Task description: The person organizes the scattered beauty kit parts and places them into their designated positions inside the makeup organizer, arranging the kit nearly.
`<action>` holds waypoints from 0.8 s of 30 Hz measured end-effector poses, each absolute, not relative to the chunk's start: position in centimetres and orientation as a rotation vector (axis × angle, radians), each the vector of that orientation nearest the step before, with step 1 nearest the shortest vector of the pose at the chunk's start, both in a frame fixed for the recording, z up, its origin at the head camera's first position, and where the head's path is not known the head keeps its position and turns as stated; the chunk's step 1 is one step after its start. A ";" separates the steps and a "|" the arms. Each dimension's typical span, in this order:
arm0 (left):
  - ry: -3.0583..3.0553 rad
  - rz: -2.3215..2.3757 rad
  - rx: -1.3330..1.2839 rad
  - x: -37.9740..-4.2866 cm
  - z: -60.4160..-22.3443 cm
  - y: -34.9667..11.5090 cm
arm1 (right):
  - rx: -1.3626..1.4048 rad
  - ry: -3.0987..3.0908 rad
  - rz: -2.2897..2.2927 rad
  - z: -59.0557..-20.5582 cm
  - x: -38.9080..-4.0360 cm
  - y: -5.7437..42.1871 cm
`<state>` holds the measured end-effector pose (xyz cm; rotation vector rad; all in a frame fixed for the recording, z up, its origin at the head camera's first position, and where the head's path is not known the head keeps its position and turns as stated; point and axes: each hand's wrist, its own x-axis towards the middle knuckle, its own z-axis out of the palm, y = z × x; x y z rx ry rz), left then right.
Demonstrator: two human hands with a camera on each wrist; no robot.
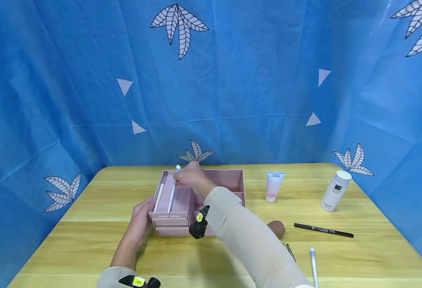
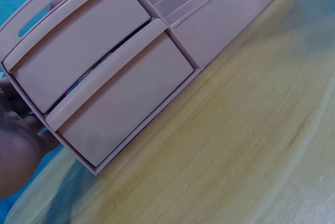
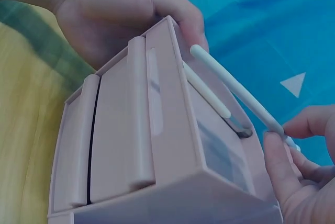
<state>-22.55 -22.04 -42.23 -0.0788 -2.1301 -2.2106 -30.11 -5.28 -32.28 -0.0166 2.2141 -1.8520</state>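
Note:
A pink organizer (image 1: 193,214) stands on the table, with two drawers at its front left and open compartments on its right. My left hand (image 1: 140,222) rests against its left wall, fingers along the outside. Above the top tray, my right hand (image 1: 191,176) pinches a white-handled makeup brush (image 3: 235,85) near its bristle end. The brush slants, its handle end toward the tray's front. Inside that tray, along the left wall, lies another makeup brush (image 1: 159,194) with dark bristles.
Right of the organizer stand a small tube (image 1: 274,187) and a white bottle (image 1: 335,192). Nearer lie a brown rounded item (image 1: 276,229), a black pen-like stick (image 1: 322,230), a thin dark brush (image 1: 290,252) and a white-handled brush (image 1: 314,266). Blue curtain (image 1: 214,92) hangs behind the table.

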 end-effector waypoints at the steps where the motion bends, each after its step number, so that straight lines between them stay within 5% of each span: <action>1: -2.130 -2.211 -0.086 -22.5 -42.2 -22.0 | -0.011 2.217 -1.854 -32.3 -30.1 -5.5; 24: -2.131 -2.237 -0.075 -22.6 -41.9 -22.0 | 0.058 2.422 -1.604 -33.1 -31.1 -8.4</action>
